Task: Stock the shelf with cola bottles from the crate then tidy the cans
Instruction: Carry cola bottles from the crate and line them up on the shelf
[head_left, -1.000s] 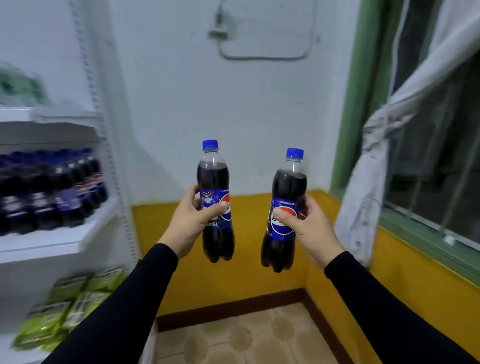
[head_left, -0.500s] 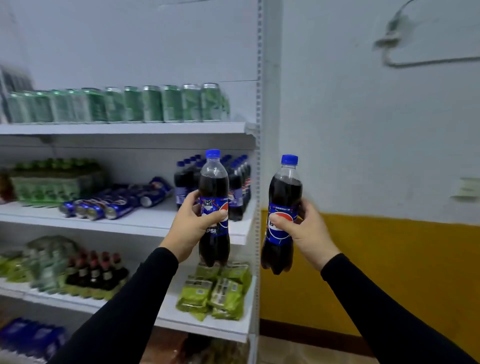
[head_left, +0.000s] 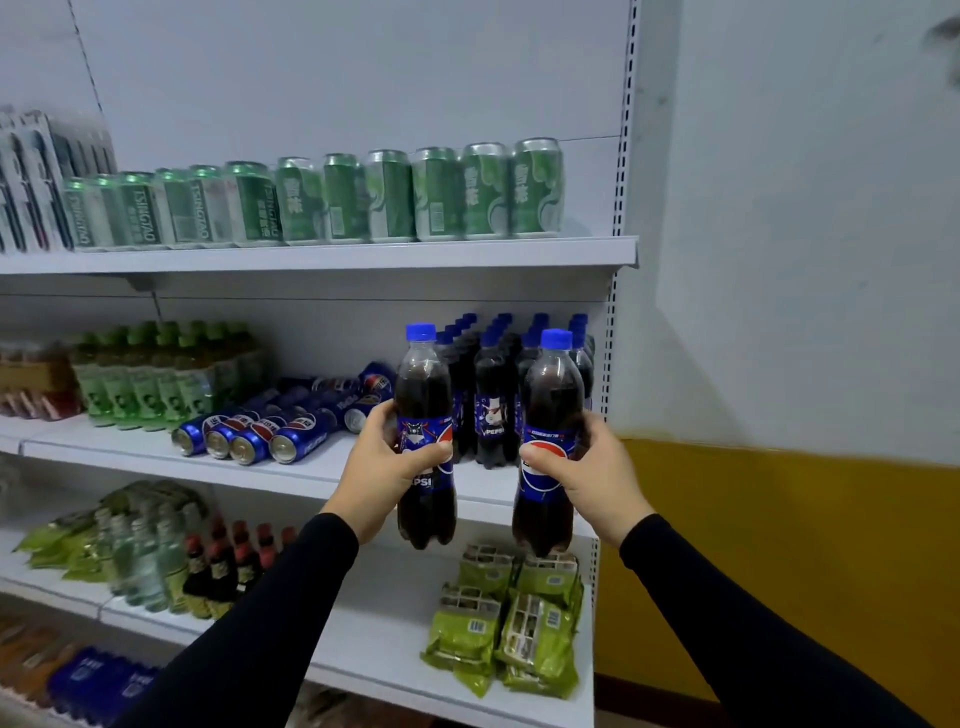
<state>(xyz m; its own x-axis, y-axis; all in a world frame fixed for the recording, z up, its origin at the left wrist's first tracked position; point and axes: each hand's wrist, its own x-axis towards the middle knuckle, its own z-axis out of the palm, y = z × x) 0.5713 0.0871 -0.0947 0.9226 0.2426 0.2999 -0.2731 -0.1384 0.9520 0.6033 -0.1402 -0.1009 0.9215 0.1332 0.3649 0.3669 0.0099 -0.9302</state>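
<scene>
**Bottles held at the middle shelf**

Head view: left hand grips left bottle, right hand grips right bottle, both upright, before shelf edge. Stocked bottles stand behind; blue cans lie sideways to their left.

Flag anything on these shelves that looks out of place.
The blue cans on the middle shelf lie on their sides in a loose heap, left of the upright bottles. The green cans above stand in a row.

The boxes at ten o'clock are blurred and cut by the left edge. Behind the held bottles, the rear cola rows are mostly hidden. Goods on the bottom shelf at seven o'clock blur beyond telling.
</scene>
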